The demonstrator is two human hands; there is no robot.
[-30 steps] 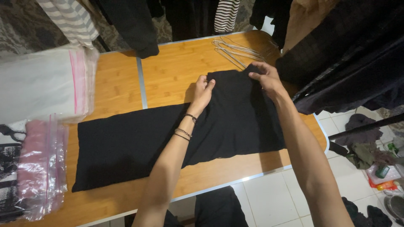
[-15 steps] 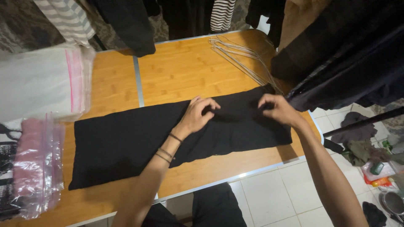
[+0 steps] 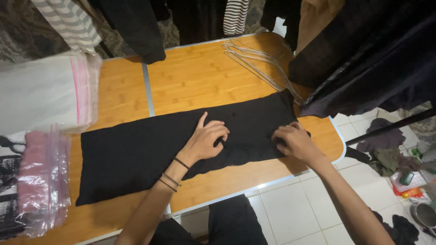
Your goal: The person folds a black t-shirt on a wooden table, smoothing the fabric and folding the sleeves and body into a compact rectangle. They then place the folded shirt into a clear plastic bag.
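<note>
The left hand [image 3: 206, 138] lies flat and unclenched on the black garment [image 3: 150, 149], palm down, fingers spread toward the right of the frame, gripping nothing. The right hand [image 3: 295, 141] curls its fingers over the cloth near the garment's right end; whether it pinches a fold there cannot be told.

The garment stretches as a long band across the middle of the frame, its long axis running from lower left up to the right, and both hands sit on its right half, with the right hand closer to the end. The wooden table [image 3: 200, 77] shows bare board above the band and a narrow strip below it. Wire hangers [image 3: 254, 61] lie at upper right, touching the cloth's corner. Clear plastic bags [image 3: 45, 181] crowd the left edge, and hanging dark clothes [image 3: 363, 59] overhang the right.
</note>
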